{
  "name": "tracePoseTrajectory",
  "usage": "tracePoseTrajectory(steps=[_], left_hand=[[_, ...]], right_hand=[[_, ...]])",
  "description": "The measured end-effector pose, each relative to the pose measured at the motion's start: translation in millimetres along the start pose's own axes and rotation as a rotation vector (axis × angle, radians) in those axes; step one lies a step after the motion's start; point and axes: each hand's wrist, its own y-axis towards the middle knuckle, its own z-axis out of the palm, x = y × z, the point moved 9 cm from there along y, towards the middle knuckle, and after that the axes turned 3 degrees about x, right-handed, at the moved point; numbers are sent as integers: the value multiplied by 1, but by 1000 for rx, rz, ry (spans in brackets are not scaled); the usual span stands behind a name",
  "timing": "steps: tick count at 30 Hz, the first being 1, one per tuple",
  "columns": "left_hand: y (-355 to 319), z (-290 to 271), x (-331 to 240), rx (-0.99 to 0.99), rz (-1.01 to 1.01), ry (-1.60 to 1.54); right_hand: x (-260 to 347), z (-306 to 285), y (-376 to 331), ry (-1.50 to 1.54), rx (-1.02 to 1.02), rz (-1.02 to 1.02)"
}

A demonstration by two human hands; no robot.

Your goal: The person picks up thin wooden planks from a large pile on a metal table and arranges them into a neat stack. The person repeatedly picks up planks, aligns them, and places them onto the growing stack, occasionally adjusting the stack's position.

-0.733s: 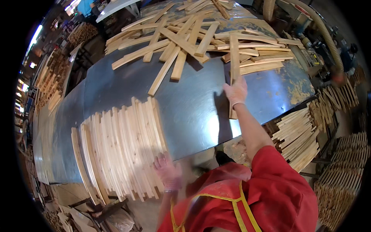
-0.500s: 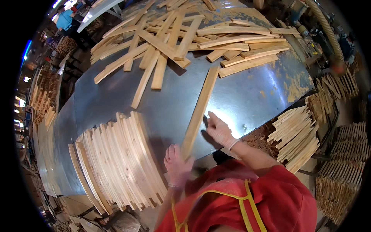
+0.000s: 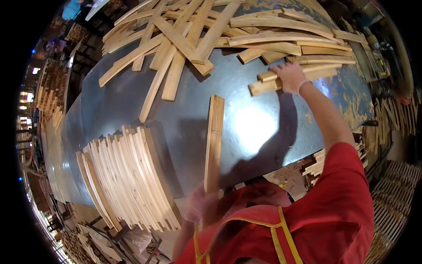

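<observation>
Close to my body, my left hand point(image 3: 201, 204), blurred by motion, is closed round the near end of a single wooden slat point(image 3: 214, 132). That slat points away from me over the metal tabletop. Out to the right, my right hand point(image 3: 290, 78) reaches over the front of the loose pile. Its fingers curl over the left part of two slats point(image 3: 260, 88) lying side by side, and its palm hides part of them. A row of pale slats point(image 3: 127, 176) stands packed together on the left, near the table's front edge.
A crossed heap of slats point(image 3: 184, 44) covers the far part of the metal table point(image 3: 114, 105). More slats point(image 3: 285, 37) lie at the far right. Stacked slats point(image 3: 314, 166) stand below the right table edge, and further stacks point(image 3: 395, 193) beyond. A person in blue point(image 3: 71, 9) is at far left.
My right hand has moved away and right, from beside the single slat onto the pile's front slats. The single slat has come nearer and turned more upright in view, with my left hand lower.
</observation>
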Motion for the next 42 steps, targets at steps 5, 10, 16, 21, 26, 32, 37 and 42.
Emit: tracePoseTrajectory(steps=[5,10,16,21,26,32,37,42], left_hand=[[-46,-40,-18,-647,276,908],[-60,-115,7,-1011,230,1296],[-82,-141,29,-940,183,1194],[-129,-154,40,-842,191,1086],[-162,-185,73,-774,222,906],[-227,-154,-46,-916,700,1439],[-208,-254,-53,-636,385,929],[-299,-428,49,-1344,381,985]], right_hand=[[125,-12,-73,438,-66,-348],[162,16,-76,274,-249,-220],[162,-23,-56,535,87,-192],[229,13,-110,192,-254,-303],[227,10,-87,243,17,-93],[455,-139,-198,105,142,-562],[607,-251,-252,-27,-412,-1009],[565,-255,-223,346,-627,-909]])
